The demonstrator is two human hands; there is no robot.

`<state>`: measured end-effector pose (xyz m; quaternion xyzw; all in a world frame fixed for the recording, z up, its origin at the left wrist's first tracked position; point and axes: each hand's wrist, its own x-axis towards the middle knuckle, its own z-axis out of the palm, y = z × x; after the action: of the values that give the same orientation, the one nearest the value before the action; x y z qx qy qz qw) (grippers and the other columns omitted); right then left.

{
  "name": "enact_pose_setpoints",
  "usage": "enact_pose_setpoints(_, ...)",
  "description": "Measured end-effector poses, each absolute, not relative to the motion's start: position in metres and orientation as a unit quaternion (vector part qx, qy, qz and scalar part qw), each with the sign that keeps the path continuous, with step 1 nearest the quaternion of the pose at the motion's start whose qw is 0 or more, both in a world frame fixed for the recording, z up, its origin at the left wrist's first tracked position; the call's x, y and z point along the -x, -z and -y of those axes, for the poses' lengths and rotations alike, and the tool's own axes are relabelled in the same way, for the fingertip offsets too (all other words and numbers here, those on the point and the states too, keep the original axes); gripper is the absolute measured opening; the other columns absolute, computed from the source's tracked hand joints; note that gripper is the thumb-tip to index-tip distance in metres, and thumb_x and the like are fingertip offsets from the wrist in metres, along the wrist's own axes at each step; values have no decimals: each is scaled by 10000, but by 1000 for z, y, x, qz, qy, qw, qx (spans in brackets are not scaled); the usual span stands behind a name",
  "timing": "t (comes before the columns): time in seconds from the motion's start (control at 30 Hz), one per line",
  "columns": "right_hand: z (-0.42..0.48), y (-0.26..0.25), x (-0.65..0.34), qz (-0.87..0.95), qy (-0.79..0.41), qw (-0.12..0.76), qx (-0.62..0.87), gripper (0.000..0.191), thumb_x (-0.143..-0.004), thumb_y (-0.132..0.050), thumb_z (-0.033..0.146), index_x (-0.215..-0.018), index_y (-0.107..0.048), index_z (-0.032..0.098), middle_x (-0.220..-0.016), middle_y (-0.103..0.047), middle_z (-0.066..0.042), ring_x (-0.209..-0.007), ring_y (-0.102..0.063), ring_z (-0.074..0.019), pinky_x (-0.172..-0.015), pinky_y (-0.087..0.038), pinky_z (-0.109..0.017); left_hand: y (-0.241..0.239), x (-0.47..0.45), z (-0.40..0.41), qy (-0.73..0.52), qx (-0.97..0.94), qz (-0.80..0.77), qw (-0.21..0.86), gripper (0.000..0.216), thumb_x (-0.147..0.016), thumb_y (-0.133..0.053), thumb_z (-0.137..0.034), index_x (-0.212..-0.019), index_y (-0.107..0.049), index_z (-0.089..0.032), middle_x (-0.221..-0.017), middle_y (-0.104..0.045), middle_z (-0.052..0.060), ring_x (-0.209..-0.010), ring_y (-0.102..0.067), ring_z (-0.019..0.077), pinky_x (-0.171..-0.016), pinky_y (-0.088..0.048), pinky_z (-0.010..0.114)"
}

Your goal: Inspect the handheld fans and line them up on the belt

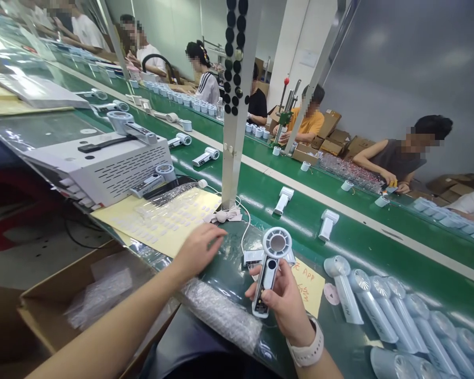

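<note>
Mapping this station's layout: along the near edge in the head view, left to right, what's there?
Cardboard box → left hand → white fan in right hand → yellow note → row of pale blue fans.

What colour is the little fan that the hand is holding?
The fan is white; the head view shows it best.
</note>
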<state>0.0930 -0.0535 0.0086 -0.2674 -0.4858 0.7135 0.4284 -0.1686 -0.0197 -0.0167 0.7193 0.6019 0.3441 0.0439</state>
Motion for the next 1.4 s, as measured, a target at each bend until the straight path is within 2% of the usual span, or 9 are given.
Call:
enact_pose_setpoints(0.17, 48, -22, -108, 511, -644, 487, 294, 494, -813, -795, 469, -1169, -520, 266, -1054, -684, -46, -749, -711, -189, -666, -568, -327, -5, 64, -7, -132, -866, -462, 140, 358, -819, -673, -306, -1146, -634, -165, -1133, -679, 163, -1024, -644, 331, -862, -528, 444)
enact_pose_setpoints(0.27, 43, -24, -120, 513, -609, 515, 318, 394, -861, -752, 435, -1129, -522, 260, -1015, -688, -39, -774, -689, -185, -727, -577, -348, 1, 38, -29, -109, -856, -464, 200, 365, -797, -679, -298, -1113, -612, -128, -1084, -681, 185, -991, -656, 352, -852, -520, 455)
enact_pose_setpoints(0.37, 39, -19, -129, 476, -599, 531, 363, 375, -869, -751, 389, -1138, -522, 263, -1012, -685, -25, -831, -682, -182, -794, -575, -353, 8, 48, -43, -175, -823, -456, 289, 295, -851, -617, -365, -1057, -622, -153, -1086, -684, 162, -1030, -654, 337, -890, -505, 438)
enact_pose_setpoints(0.5, 36, -16, -129, 397, -606, 550, 416, 428, -804, -806, 341, -1121, -531, 261, -980, -677, -10, -783, -670, -169, -703, -575, -318, 4, 73, -47, -315, -714, -514, 357, 370, -884, -549, -495, -1069, -564, -174, -1091, -686, 135, -1015, -651, 317, -897, -500, 452)
enact_pose_setpoints(0.7, 33, -16, -122, 344, -658, 525, 416, 283, -804, -776, 338, -979, -579, 234, -914, -675, -6, -687, -622, -140, -621, -542, -288, -9, 67, -30, -491, -462, -385, 631, 578, -824, -519, -771, -1029, -418, -241, -858, -629, 2, -688, -643, 181, -669, -531, 355)
enact_pose_setpoints(0.83, 33, -14, -121, 351, -659, 520, 414, 253, -824, -748, 342, -980, -583, 230, -933, -682, -11, -705, -631, -146, -622, -543, -289, -12, 59, -18, -457, -410, -288, 735, 537, -741, -760, -546, -1030, -429, -236, -798, -575, -34, -657, -592, 134, -655, -500, 309)
enact_pose_setpoints(0.93, 33, -15, -120, 354, -651, 525, 419, 255, -832, -716, 365, -1006, -589, 229, -936, -691, -20, -752, -658, -173, -658, -566, -322, -10, 58, -12, -424, -451, -265, 739, 473, -721, -768, -361, -1029, -436, -226, -856, -594, -5, -749, -616, 169, -709, -505, 345)
enact_pose_setpoints(1.1, 33, -19, -118, 361, -644, 521, 429, 270, -814, -710, 374, -1008, -589, 230, -931, -701, -31, -847, -683, -222, -710, -585, -370, -5, 54, -9, -407, -477, -276, 728, 349, -779, -677, -341, -1008, -444, -220, -879, -601, 20, -786, -629, 201, -752, -519, 408)
enact_pose_setpoints(1.4, 33, -9, -119, 348, -643, 517, 445, 434, -813, -739, 387, -1170, -541, 239, -999, -709, -34, -873, -690, -231, -697, -577, -366, -7, 51, -8, -409, -423, -221, 778, 369, -786, -714, -308, -985, -420, -208, -813, -595, 0, -734, -644, 198, -703, -534, 400)
